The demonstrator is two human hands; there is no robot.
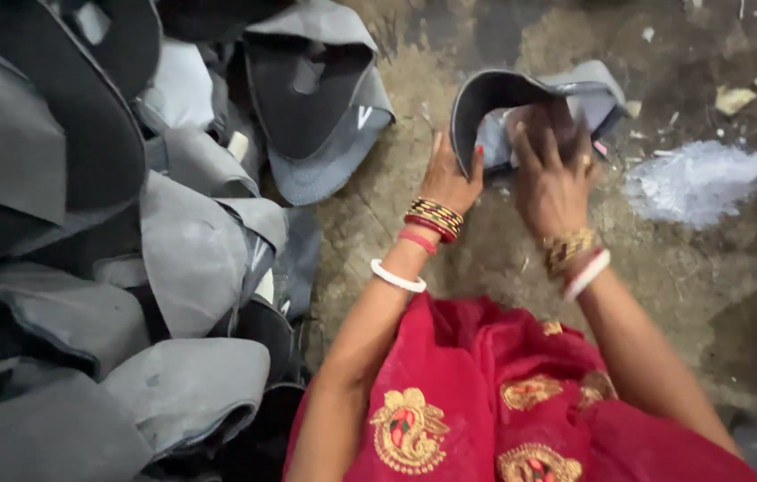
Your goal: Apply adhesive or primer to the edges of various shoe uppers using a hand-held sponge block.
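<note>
Curved grey shoe upper [521, 107] gripped at black rim by left hand [450, 178], right hand [552, 183] pressed inside, grey pile [128, 268] left, white powder [695, 178] right

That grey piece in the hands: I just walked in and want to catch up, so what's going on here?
A person in a red embroidered garment holds one grey shoe upper over a dirty concrete floor. The left hand grips its dark rim, and the right hand presses its fingers into the opening. A heap of similar grey uppers lies at the left, and a white powder patch at the right.
</note>
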